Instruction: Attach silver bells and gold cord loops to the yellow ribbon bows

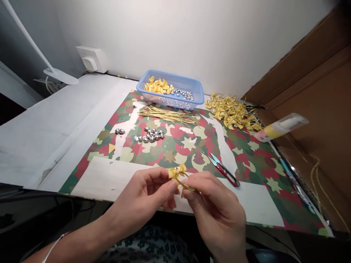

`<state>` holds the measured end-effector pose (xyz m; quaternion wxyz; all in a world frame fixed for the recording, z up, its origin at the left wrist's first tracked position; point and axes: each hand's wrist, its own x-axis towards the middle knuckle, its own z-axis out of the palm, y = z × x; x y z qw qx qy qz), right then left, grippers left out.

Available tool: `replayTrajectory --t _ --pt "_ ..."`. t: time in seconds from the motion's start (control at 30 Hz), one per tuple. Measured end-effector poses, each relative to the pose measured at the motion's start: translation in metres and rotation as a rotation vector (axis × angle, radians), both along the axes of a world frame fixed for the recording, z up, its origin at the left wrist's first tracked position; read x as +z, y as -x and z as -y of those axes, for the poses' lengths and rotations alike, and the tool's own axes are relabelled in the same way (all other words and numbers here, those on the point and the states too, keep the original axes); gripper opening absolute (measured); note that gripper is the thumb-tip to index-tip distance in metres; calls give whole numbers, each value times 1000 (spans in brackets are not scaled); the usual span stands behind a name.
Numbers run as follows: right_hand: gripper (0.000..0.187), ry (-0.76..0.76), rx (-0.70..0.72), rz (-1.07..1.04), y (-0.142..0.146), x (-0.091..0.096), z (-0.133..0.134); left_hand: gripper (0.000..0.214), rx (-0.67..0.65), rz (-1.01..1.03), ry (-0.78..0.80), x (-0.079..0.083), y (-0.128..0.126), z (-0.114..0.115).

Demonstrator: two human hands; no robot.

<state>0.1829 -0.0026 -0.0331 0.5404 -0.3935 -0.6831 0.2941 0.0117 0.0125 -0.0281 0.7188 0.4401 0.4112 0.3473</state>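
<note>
My left hand [148, 197] and my right hand [216, 208] meet at the table's front edge, both pinched on a small yellow ribbon bow [177, 171] with a thin gold cord [186, 184] looped under it. The left fingertips grip the bow's lower part; the right thumb and forefinger hold the cord just beside it. Red thread snips [225, 170] lie on the patterned paper right behind my right hand.
A blue basket [197, 91] at the back holds yellow bows and silver beads. Gold cords [167, 115] lie before it, loose silver beads [152, 135] nearer me. A heap of finished bows [234, 111], a glue bottle [282, 126], a cardboard wall at right.
</note>
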Motion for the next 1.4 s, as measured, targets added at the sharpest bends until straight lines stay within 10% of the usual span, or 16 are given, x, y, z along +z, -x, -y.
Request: replayTrajectory --t 0.2,0.5,0.9,1.4 --pt "24 -12 83 21 -8 -3 7 19 63 -43 -90 -6 6 -3" --pt "15 295 101 -123 -16 13 7 26 -231 106 46 -6 26 -13" --pt "16 400 123 -151 -3 27 -8 19 -66 183 1 -8 24 -9" --pt "37 -82 -64 221 -11 6 4 7 -3 155 5 3 22 -7"
